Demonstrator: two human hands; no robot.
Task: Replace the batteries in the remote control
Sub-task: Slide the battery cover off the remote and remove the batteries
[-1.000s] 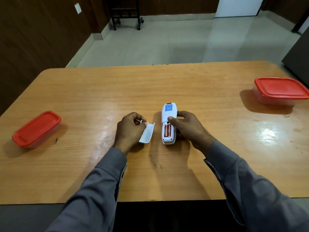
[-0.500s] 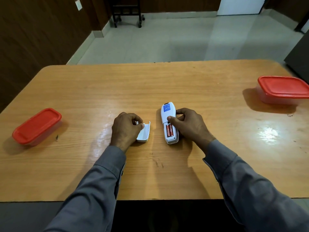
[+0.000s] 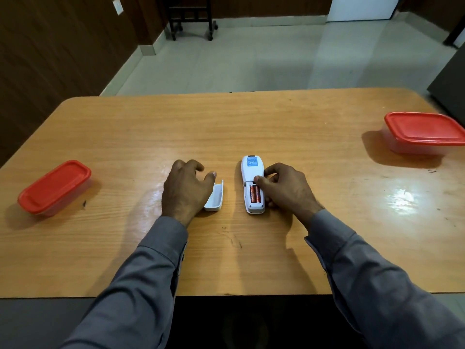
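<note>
A white remote control [image 3: 252,172] lies face down at the middle of the wooden table [image 3: 276,122], its battery bay uncovered. Two red batteries [image 3: 254,194] sit side by side in the bay. My right hand [image 3: 286,190] grips the remote from its right side, thumb at the top edge of the bay. The white battery cover [image 3: 216,197] lies inside-up on the table to the left of the remote. My left hand [image 3: 187,190] hovers just left of the cover with fingers spread, holding nothing.
A red-lidded plastic container [image 3: 54,187] stands at the table's left edge. Another red-lidded container [image 3: 425,132] stands at the far right. Beyond the table is tiled floor with a dark wheeled stand [image 3: 191,18] by the wall.
My left hand has set the battery cover flat on the table and let it go, fingers spreading. My right hand stays on the remote.
</note>
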